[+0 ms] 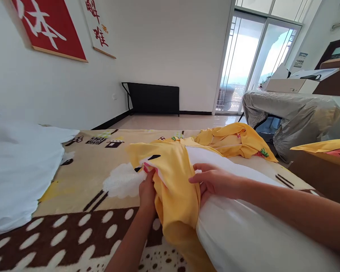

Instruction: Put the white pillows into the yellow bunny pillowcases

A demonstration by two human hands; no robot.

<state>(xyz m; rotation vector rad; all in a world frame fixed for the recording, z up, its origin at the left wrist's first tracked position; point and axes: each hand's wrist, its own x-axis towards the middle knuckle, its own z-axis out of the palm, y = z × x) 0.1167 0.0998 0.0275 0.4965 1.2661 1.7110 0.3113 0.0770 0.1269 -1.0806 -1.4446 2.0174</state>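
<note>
A white pillow lies across the bed toward me, its far end partly inside a yellow printed pillowcase. My left hand pinches the edge of the yellow pillowcase at its left side. My right hand grips the pillowcase opening where it meets the white pillow. More yellow fabric with strawberry prints is bunched behind the pillow.
The bed is covered by a beige and brown patterned blanket. A white duvet lies at the left. A plastic-wrapped sofa with a box on it stands at the right, a black bench by the far wall.
</note>
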